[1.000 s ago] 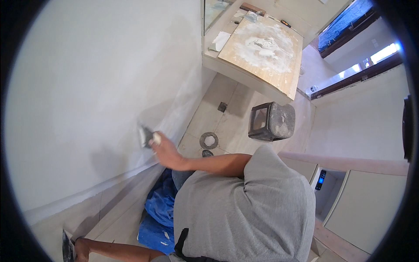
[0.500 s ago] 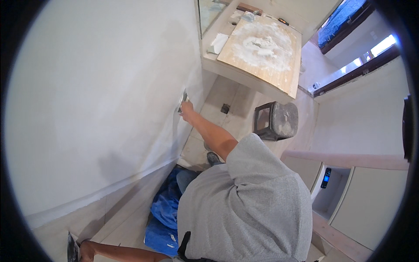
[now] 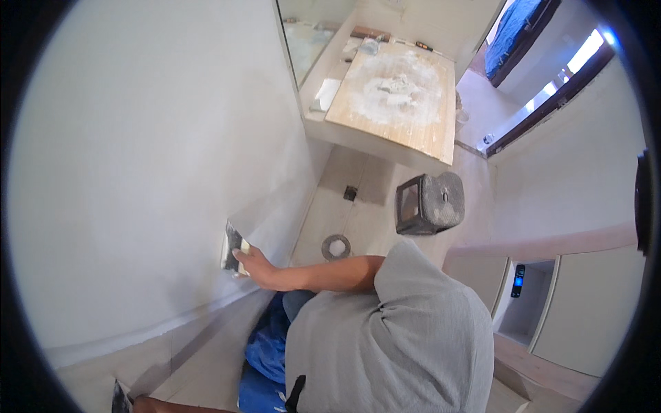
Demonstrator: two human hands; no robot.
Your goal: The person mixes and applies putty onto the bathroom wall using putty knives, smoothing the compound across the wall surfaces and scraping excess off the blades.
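1. Half a second ago the right hand (image 3: 256, 265) was high on the wall (image 3: 138, 158); now it is lower, near the floor edge.
2. It grips a putty knife (image 3: 233, 249), blade flat on the wall, long axis roughly upright, blade pointing up.
3. The wall is smooth and pale; the board (image 3: 396, 96) carries white powdery plaster.
4. The left hand (image 3: 141, 403) holds another knife (image 3: 118, 398) at the lower edge.

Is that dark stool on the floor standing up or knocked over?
Knocked over. The stool lies on its side on the floor: its round seat faces sideways and its open frame points toward the wall.
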